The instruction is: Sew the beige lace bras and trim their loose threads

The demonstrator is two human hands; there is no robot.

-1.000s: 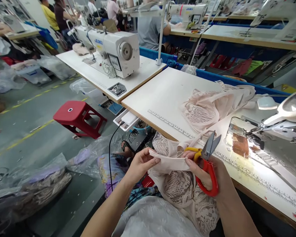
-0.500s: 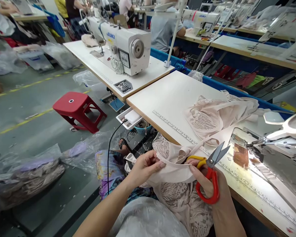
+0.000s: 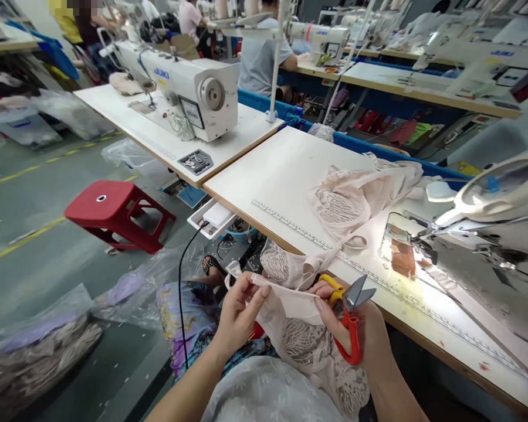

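Observation:
Between my two hands a pale pink lace bra [image 3: 295, 303] is stretched above my lap, its lace cups hanging below. My left hand [image 3: 242, 310] pinches the edge of its band between thumb and fingers. With thumb and fingertips, my right hand [image 3: 356, 328] grips the other end of that stretch. The same hand also carries scissors [image 3: 355, 293] with one yellow and one red handle, blades parted and pointing right, away from the fabric. More pale lace bra pieces [image 3: 347, 199] lie on the table, joined by a strap to the work in my hands.
At the right stands a lit sewing machine [image 3: 488, 223] on the white table [image 3: 255, 158], which has printed rulers. Another sewing machine [image 3: 193, 88] is at the upper left. A red stool [image 3: 110, 205] and plastic-bagged garments [image 3: 48, 357] are on the left. A co-worker [image 3: 261, 58] sits beyond.
My view has turned right. My left hand has risen against the band, which now slopes down to the right. Both hands keep hold of the bra, and the scissors stay in my right hand.

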